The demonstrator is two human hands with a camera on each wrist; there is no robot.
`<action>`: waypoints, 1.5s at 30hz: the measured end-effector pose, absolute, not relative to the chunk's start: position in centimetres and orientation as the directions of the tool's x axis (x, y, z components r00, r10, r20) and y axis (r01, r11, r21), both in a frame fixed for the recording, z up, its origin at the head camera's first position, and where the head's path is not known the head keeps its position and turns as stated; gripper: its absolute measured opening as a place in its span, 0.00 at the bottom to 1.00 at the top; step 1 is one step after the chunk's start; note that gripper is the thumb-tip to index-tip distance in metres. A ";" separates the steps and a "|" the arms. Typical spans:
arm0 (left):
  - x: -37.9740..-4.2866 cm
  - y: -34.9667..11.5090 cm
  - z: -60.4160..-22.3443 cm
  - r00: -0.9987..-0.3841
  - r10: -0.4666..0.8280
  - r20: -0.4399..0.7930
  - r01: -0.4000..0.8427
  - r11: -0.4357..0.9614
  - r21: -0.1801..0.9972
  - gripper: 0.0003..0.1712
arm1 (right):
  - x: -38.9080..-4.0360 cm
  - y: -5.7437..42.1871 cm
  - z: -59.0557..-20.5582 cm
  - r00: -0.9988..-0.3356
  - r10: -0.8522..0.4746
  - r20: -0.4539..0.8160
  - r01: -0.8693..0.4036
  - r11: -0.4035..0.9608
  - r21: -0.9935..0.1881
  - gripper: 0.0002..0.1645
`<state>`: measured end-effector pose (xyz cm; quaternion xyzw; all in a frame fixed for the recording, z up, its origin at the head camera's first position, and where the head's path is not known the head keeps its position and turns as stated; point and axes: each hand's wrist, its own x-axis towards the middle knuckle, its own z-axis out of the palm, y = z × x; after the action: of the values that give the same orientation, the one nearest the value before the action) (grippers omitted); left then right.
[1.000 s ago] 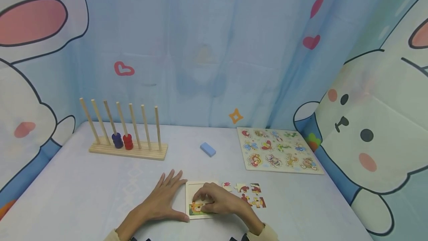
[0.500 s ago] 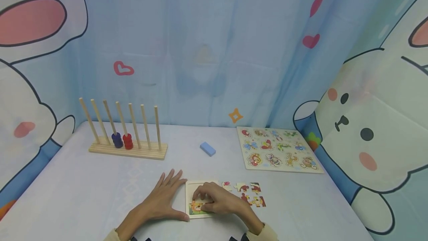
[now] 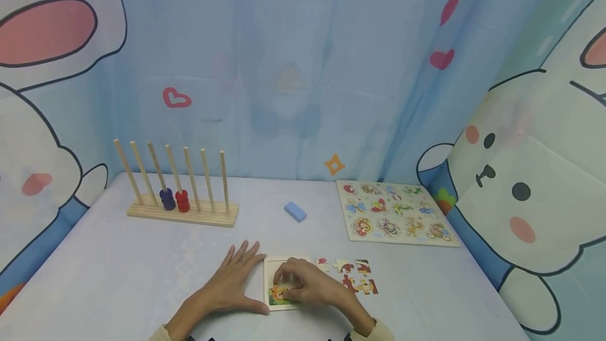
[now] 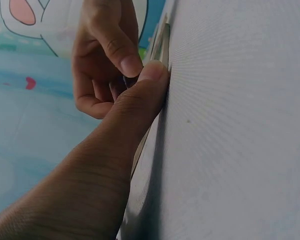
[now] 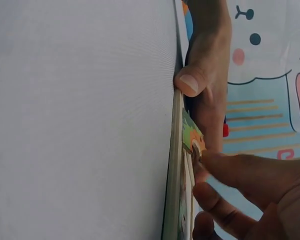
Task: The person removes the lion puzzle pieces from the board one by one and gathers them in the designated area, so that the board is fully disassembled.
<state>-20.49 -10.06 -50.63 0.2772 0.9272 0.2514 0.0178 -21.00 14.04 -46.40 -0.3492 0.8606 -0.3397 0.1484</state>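
A small square wooden puzzle tray [image 3: 266,283] lies at the front middle of the table. My right hand [image 3: 314,283] is over it, thumb and fingers pinching a jigsaw piece [image 5: 191,132] with a green and orange picture. In the right wrist view that piece stands tilted up from the tray; its far edge is hidden by the fingertips. My left hand [image 3: 232,286] rests along the tray's left side, fingers spread and thumb at the lower left corner. Right of the tray lie several loose jigsaw pieces [image 3: 366,286], partly behind my right hand.
A wooden peg rack [image 3: 189,217] with blue and red beads stands at the back left. Behind the tray lies a blue block [image 3: 295,211]. A large picture board [image 3: 397,212] with animal pictures is at the back right. A printed curtain [image 3: 284,67] hangs behind the table.
The hands stay in nearly the same place. The jigsaw piece under my right fingers looks slightly turned. The whole head view has shifted a little.
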 end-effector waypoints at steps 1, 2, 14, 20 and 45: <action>-20.5 -10.1 -50.6 -0.845 0.523 0.108 0.506 0.720 0.475 0.64 | -21.0 14.0 -46.4 -0.710 -0.704 -0.008 -0.501 0.513 -0.698 0.12; -20.5 -10.0 -50.6 -0.845 0.523 0.110 0.508 0.721 0.471 0.64 | -21.0 14.0 -46.5 -0.709 -0.706 0.002 -0.498 0.499 -0.709 0.12; -20.5 -10.0 -50.7 -0.845 0.521 0.119 0.510 0.721 0.469 0.64 | -21.4 15.0 -46.5 -0.757 -0.653 0.007 -0.379 0.431 -0.819 0.09; -20.4 -9.9 -50.8 -0.843 0.521 0.135 0.517 0.715 0.471 0.65 | -21.5 18.6 -45.6 -0.823 -0.568 0.012 -0.293 0.405 -0.866 0.10; -20.4 -10.0 -50.6 -0.846 0.519 0.122 0.512 0.728 0.456 0.66 | -19.1 24.1 -46.6 -0.833 -0.539 -0.124 -0.250 0.567 -0.785 0.07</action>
<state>-20.44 -10.04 -50.60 0.2774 0.9294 0.2434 0.0068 -19.14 24.14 -46.62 -0.2274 0.8669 -0.4062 0.1780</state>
